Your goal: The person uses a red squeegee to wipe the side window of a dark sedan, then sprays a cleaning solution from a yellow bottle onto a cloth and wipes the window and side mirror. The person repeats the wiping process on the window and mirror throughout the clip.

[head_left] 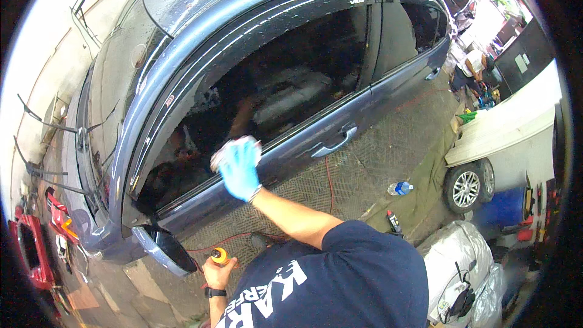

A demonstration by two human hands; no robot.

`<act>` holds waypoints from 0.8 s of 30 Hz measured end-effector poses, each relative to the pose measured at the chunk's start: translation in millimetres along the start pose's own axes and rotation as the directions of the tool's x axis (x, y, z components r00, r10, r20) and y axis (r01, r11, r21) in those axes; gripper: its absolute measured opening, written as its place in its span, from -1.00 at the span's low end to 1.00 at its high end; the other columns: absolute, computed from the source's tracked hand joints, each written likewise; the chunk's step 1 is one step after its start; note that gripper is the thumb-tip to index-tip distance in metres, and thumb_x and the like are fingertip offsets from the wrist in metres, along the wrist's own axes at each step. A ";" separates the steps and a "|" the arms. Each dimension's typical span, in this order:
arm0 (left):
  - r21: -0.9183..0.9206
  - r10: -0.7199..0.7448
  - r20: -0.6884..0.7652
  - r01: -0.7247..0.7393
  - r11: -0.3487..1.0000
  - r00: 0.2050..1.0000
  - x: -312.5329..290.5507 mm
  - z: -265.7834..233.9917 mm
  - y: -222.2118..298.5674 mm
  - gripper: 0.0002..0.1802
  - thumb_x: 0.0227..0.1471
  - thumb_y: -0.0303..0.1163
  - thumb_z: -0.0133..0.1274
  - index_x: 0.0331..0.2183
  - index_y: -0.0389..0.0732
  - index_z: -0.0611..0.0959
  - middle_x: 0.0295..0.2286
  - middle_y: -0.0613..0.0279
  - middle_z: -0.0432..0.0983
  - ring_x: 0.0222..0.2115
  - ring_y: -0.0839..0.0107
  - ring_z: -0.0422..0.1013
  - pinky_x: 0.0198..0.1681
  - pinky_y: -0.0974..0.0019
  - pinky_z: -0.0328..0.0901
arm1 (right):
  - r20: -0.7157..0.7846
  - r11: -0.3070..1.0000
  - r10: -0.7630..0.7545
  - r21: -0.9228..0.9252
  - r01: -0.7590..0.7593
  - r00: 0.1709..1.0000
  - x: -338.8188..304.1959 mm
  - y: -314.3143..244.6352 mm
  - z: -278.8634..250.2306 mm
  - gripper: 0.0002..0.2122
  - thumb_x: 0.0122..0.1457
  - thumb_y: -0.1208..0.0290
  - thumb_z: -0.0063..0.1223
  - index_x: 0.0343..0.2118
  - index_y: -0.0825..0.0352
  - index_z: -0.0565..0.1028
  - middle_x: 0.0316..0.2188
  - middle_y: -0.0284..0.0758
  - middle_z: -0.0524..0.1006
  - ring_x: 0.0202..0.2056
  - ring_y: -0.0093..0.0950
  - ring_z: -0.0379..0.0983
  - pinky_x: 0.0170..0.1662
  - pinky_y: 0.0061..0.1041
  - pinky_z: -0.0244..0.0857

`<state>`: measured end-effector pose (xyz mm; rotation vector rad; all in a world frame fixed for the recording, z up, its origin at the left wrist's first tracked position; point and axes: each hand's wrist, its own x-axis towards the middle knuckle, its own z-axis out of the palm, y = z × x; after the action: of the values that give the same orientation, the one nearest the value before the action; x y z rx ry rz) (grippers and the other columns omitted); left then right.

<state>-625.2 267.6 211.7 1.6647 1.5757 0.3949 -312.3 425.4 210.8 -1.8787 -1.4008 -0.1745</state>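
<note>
Blue-gloved, the right hand [240,171] is placed over a crumpled whitish cloth [216,159], which is held by close-set fingers against the dark tinted front window [297,82], seemingly for even pressure. By the bare left hand [216,275], curled round it, a yellow-orange-topped bottle [220,256] is gripped near the blue-black side mirror [163,248], apparently top upward, its long axis foreshortened

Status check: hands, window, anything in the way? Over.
Left hand gripping bottle. Right hand holding cloth at window's lower edge. Mirror near bottle, clear of cloth.
</note>
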 end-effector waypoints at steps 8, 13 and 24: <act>-0.026 -0.022 -0.002 0.022 0.999 1.000 -18.4 -0.9 15.1 -0.55 -0.19 -0.18 0.57 -0.42 -0.33 0.74 -0.49 0.10 0.73 -0.46 0.31 0.66 -0.28 0.21 0.50 | -0.682 0.923 0.179 -0.133 -0.360 0.710 202.3 304.0 -155.7 -0.42 0.55 0.17 -0.45 0.42 0.54 0.12 0.48 0.16 0.02 0.49 0.11 -0.10 0.53 0.02 -0.29; 0.063 -0.064 -0.074 0.069 0.996 0.995 -40.7 1.7 -4.8 -0.52 -0.23 -0.17 0.58 -0.40 -0.33 0.73 -0.48 0.06 0.72 -0.45 0.18 0.66 -0.29 0.13 0.50 | -0.675 0.952 -0.025 -0.240 -0.188 0.738 236.6 237.4 -167.3 -0.45 0.48 0.08 -0.27 0.26 0.52 0.30 0.14 0.07 0.42 0.14 0.03 0.35 0.28 0.00 0.14; -0.068 0.017 -0.003 -0.017 0.998 1.000 -10.9 -18.2 -41.0 -0.52 -0.19 -0.19 0.55 -0.35 -0.35 0.72 -0.42 0.06 0.74 -0.42 0.25 0.66 -0.28 0.17 0.50 | 0.059 0.784 -0.618 0.115 0.610 0.784 15.1 -68.3 30.6 -0.60 0.28 0.13 0.07 0.12 0.13 0.57 0.15 -0.35 0.56 0.29 -0.35 0.37 0.32 -0.04 0.22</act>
<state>-668.3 259.7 197.1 1.6273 1.5340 0.4553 -375.4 463.2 231.2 -1.3030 -2.0219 -0.3395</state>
